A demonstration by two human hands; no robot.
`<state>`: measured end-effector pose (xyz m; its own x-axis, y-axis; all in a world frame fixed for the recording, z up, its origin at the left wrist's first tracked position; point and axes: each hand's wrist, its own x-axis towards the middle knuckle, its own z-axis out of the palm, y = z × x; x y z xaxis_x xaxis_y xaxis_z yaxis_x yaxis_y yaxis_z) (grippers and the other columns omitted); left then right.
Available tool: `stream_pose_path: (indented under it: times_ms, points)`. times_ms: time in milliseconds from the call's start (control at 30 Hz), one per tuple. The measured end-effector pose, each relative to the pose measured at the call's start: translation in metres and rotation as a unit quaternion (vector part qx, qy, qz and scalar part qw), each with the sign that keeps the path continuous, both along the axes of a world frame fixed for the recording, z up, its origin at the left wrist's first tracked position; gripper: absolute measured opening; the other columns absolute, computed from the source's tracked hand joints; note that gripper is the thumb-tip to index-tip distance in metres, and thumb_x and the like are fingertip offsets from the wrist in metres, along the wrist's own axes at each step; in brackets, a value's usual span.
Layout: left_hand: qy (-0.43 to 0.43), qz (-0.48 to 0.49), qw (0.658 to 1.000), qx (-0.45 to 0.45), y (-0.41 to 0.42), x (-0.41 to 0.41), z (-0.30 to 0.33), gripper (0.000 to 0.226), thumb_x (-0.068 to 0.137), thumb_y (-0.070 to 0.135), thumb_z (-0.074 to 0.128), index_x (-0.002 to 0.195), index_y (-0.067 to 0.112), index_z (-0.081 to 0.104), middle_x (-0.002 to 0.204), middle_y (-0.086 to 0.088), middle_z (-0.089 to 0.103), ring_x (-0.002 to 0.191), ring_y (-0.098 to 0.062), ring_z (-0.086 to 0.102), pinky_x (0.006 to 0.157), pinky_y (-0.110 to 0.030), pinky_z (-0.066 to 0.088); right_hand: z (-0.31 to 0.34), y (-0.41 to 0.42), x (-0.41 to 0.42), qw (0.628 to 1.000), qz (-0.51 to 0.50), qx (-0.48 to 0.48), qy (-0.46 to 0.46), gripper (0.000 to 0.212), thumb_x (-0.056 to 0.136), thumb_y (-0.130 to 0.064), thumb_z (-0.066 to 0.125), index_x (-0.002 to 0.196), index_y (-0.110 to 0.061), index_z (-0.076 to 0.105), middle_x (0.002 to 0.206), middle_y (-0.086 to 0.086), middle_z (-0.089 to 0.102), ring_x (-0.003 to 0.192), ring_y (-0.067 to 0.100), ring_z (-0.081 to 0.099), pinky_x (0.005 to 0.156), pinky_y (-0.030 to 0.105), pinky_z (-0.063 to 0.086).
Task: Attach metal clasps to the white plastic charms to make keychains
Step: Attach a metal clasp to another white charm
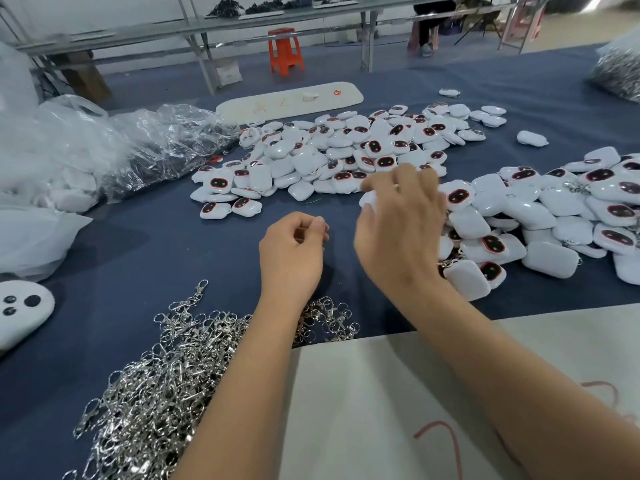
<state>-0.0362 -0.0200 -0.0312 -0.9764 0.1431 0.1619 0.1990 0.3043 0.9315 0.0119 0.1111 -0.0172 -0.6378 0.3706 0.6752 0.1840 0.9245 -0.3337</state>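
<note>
Right hand [398,216] is gripping a white charm [367,199] at the edge of the charm pile [346,150], left hand [294,247] is curling fingers, contents unclear, so likely fetching step; next move is bringing a clasp from the clasp heap [162,375] to the charm's loop.

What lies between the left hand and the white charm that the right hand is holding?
Nothing visible. Only bare blue tablecloth shows in the gap between the left hand and the charm gripped by the right hand. The clasp pile lies nearer the person, out of that path.
</note>
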Motion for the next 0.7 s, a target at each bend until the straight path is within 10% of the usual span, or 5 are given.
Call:
stream_pose_path:
  times_ms: [333,433,533,633,700]
  points:
    - [-0.052,-0.291,0.926,-0.235,-0.046,-0.013,0.027,0.011,0.082,0.029,0.086,0.076,0.024,0.078,0.077,0.002,0.073,0.072,-0.010,0.065,0.078,-0.031,0.053,0.012,0.004,-0.074,0.888,0.052,0.161,-0.427,0.054,0.095,-0.009,0.056,0.148,-0.015,0.046,0.161,0.018,0.029,0.149,0.044,0.028,0.124,0.060,0.018]
    - [-0.051,-0.326,0.893,-0.305,-0.040,-0.006,0.035,0.019,0.070,0.033,0.094,0.079,0.031,0.079,0.084,0.008,0.072,0.075,-0.006,0.065,0.077,-0.029,0.055,0.015,0.002,-0.075,0.889,0.091,0.150,-0.422,0.016,0.092,-0.001,0.059,0.106,-0.009,0.058,0.142,0.017,0.042,0.122,0.040,0.050,0.100,0.046,0.042]
    - [-0.035,-0.341,0.865,-0.367,-0.028,0.003,0.039,0.027,0.065,0.034,0.096,0.082,0.034,0.076,0.073,0.018,0.062,0.061,0.005,0.056,0.055,-0.015,0.041,0.009,-0.002,-0.073,0.914,0.122,0.112,-0.370,0.032,0.090,0.003,0.060,0.071,-0.012,0.040,0.128,0.014,0.045,0.093,0.027,0.046,0.067,0.031,0.034]
    - [-0.038,-0.356,0.857,-0.370,-0.027,0.005,0.038,0.025,0.067,0.024,0.095,0.082,0.029,0.077,0.079,0.013,0.065,0.067,-0.002,0.060,0.060,-0.024,0.046,0.010,-0.004,-0.065,0.930,0.102,0.149,-0.319,0.008,0.093,-0.010,0.064,0.099,-0.011,0.059,0.128,0.012,0.052,0.118,0.030,0.048,0.080,0.036,0.041]
    - [-0.041,-0.356,0.855,-0.374,-0.028,0.005,0.040,0.021,0.068,0.021,0.094,0.081,0.027,0.079,0.091,0.003,0.069,0.082,-0.015,0.066,0.074,-0.033,0.056,0.007,-0.002,-0.065,0.931,0.082,0.162,-0.316,0.035,0.093,-0.011,0.064,0.126,-0.010,0.055,0.138,0.015,0.047,0.130,0.035,0.041,0.091,0.041,0.044]
